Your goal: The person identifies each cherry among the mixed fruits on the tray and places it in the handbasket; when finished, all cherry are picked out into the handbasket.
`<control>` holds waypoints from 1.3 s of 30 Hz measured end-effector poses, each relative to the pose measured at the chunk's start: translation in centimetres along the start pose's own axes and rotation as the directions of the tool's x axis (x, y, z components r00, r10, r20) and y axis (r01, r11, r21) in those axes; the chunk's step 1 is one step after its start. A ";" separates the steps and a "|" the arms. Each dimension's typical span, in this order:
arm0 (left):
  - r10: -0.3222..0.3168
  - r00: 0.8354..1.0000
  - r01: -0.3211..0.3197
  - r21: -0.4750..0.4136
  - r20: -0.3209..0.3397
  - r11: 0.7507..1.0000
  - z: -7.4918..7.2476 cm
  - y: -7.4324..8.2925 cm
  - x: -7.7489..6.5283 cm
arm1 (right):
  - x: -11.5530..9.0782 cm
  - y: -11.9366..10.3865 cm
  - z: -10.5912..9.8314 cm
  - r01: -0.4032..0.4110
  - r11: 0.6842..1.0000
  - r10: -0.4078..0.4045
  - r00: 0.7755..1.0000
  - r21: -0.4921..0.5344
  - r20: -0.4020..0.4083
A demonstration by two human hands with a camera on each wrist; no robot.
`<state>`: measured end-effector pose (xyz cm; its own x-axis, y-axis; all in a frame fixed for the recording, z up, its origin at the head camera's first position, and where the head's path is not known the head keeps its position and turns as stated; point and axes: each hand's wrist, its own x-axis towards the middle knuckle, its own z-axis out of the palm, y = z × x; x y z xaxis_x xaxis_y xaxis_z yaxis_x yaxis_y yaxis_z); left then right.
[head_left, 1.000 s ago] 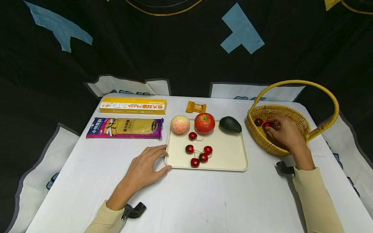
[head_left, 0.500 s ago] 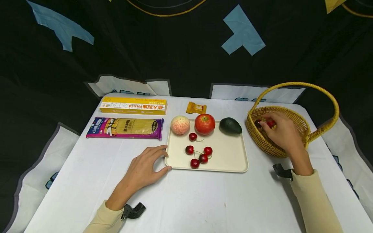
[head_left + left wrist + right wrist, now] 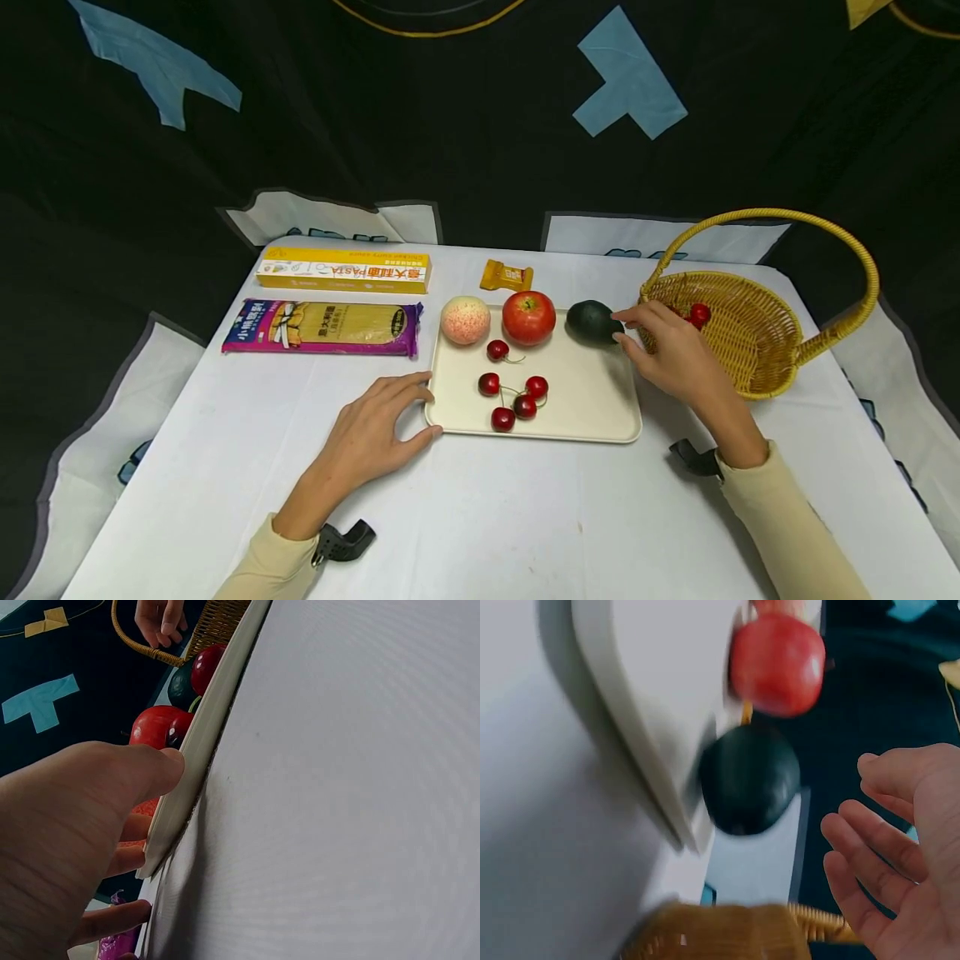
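Note:
My left hand (image 3: 372,433) touches the cream tray (image 3: 585,417) at its near-left corner, fingers at the left rim and thumb at the front. On the tray lie a peach (image 3: 465,321), an apple (image 3: 528,318), a dark green avocado (image 3: 591,323) and several cherries (image 3: 525,406). My right hand (image 3: 678,354) hovers between the avocado and the wicker basket (image 3: 757,367). In the right wrist view, the right hand's fingers are parted, with nothing between them, and stand clear of the avocado (image 3: 750,780). Cherries (image 3: 699,314) lie inside the basket, partly hidden by that hand.
Left of the tray lie a yellow pasta box (image 3: 343,271) and a purple noodle packet (image 3: 322,327). A small orange-wrapped snack (image 3: 507,276) sits behind the apple. The basket's tall handle (image 3: 780,215) arches over its opening. A dark curtain (image 3: 480,125) hangs behind the table.
My right hand has come out of the basket and moved left to beside the avocado. A red cherry in the basket shows more now. The left hand stays put.

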<state>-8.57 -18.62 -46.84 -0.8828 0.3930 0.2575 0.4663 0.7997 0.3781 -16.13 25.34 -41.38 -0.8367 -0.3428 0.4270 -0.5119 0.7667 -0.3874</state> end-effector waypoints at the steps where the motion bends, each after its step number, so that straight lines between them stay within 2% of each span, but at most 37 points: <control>1: 0.001 1.000 -0.001 0.000 -0.001 1.000 0.0 0.0 0.0 | 0.0 -0.4 0.3 0.012 1.000 -0.012 1.000 0.007 0.010; 7: 0.003 1.000 -0.003 0.002 -0.008 1.000 -0.1 0.0 0.0 | -0.2 -2.5 2.2 0.100 0.993 -0.103 0.993 0.057 0.060; 13: 0.000 1.000 0.000 0.003 -0.004 1.000 -0.1 0.0 0.0 | -0.8 -4.4 3.7 0.113 0.990 -0.123 0.984 0.081 0.130; 20: -0.001 1.000 0.001 0.001 -0.004 1.000 -0.1 0.0 -0.1 | -1.2 -5.3 5.2 0.126 0.982 -0.155 0.965 0.144 0.212; 25: -0.006 1.000 0.006 -0.007 0.002 1.000 -0.1 0.1 0.0 | -1.3 -5.7 5.7 0.108 0.984 -0.142 0.957 0.145 0.253; 32: -0.003 1.000 0.003 -0.007 0.000 1.000 0.0 0.0 0.0 | -1.2 -6.4 6.1 0.120 0.982 -0.162 0.930 0.143 0.330; 39: 0.000 1.000 0.000 -0.007 -0.005 1.000 0.1 0.1 0.0 | -1.1 -6.6 6.3 0.132 0.982 -0.172 0.920 0.136 0.351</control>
<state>-8.54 -18.53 -46.92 -0.8826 0.3906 0.2617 0.4666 0.7965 0.3846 -13.02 17.24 -44.40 -0.7501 -0.6382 0.1731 -0.6397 0.6339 -0.4347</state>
